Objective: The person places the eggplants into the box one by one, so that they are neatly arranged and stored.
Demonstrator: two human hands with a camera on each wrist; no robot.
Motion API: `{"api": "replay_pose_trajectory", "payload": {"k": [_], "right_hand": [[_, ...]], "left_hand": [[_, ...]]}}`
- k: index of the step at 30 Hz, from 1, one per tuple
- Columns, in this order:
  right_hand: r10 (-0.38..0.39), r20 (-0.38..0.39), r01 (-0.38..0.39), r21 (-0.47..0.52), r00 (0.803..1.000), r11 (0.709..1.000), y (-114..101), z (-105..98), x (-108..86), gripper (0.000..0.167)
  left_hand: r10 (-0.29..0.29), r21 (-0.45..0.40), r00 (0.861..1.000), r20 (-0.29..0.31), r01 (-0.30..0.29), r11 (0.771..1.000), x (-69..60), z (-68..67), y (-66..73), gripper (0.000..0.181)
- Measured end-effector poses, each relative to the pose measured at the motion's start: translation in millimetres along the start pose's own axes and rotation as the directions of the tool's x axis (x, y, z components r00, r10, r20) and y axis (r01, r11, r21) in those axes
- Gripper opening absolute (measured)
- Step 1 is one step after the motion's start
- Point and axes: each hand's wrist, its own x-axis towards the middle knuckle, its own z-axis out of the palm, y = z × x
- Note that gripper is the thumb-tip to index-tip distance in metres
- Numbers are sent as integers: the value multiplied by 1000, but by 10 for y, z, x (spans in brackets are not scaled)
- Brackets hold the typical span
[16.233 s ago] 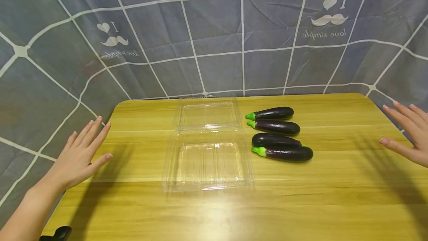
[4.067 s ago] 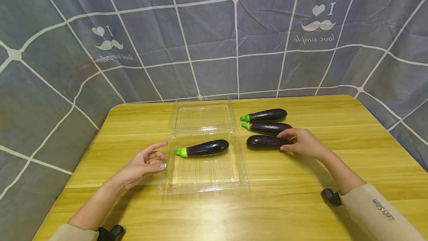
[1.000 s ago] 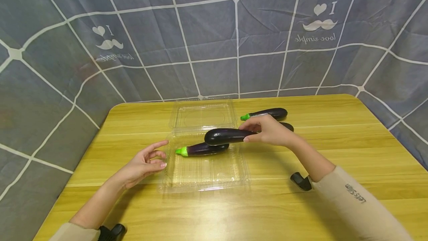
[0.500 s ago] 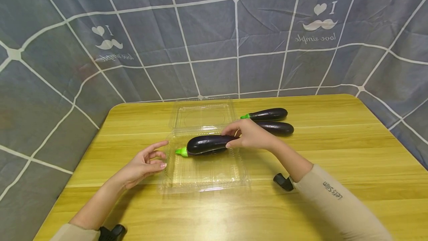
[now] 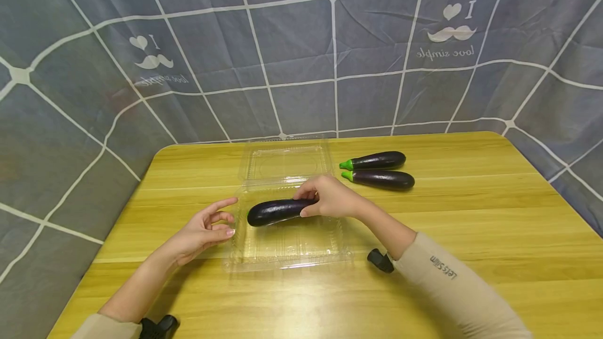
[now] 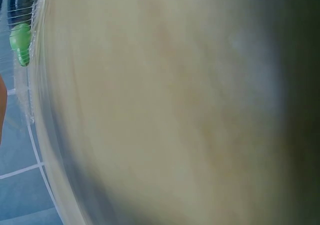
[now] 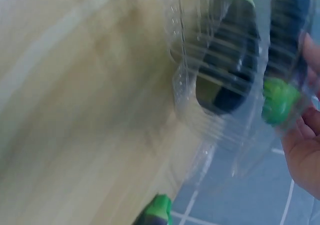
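In the head view a dark purple eggplant (image 5: 278,212) is over the base of a clear plastic container (image 5: 287,264), its right end pinched by my right hand (image 5: 332,198). That eggplant mostly hides another one lying in the base. The right wrist view shows the held eggplant (image 7: 287,30) with its green stem (image 7: 279,100) by the fingers, and the other eggplant (image 7: 232,50) seen through the clear plastic. My left hand (image 5: 200,232) hovers at the container's left edge, fingers loosely bent, holding nothing. The left wrist view shows a green stem (image 6: 20,42) behind the plastic wall.
Two eggplants (image 5: 379,160) (image 5: 382,179) lie side by side to the right of the container's opened lid (image 5: 287,164). A grey curtain with white lines (image 5: 301,56) hangs behind the wooden table (image 5: 471,192). Black wrist devices are on both arms.
My right hand has carried the held eggplant left and down from above the container's right part, over the one lying in the base. My left hand has stayed in place.
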Motion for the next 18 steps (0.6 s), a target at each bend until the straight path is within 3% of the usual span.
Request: {"api": "replay_pose_trajectory", "payload": {"k": [5,18], "right_hand": [[-6,5,7,-67,1000,998,-37,86,15,27],[17,10,-16,-64,1000,998,-21,222,-8,27]], "left_hand": [[4,-2,1000,6,-4,1000,-2,7,10,69],[-8,-7,1000,-6,7,1000,-9,29,25,70]]}}
